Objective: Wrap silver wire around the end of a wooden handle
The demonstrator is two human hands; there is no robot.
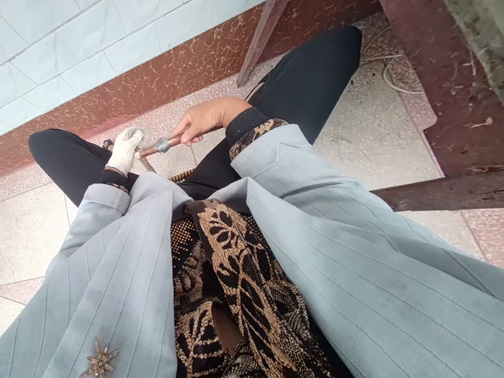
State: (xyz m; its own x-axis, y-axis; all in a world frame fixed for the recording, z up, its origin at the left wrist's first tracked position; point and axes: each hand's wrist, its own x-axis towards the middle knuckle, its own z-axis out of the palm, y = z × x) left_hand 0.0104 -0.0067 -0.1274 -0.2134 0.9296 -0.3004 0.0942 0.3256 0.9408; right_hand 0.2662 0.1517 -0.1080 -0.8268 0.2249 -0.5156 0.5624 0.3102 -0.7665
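A brown wooden stick [174,141] lies roughly level between my hands, over the gap between my knees. Silvery wire [162,145] is wound round it in a tight band. My left hand [123,152], in a white knit glove, is closed at the stick's left end; the glove hides that end. A short, thin brown piece [147,165] slants down just beside the glove, and I cannot tell whether it joins the stick. My bare right hand [208,120] grips the stick to the right of the wire, fingers wrapped round it.
Ahead runs a white tiled wall [72,45] with a red-brown skirting [160,70]. A wooden leg [270,20] slants down to the floor. Dark wooden framing [464,134] stands at the right, near a pale cord [389,79]. Speckled tiles [23,227] cover the floor.
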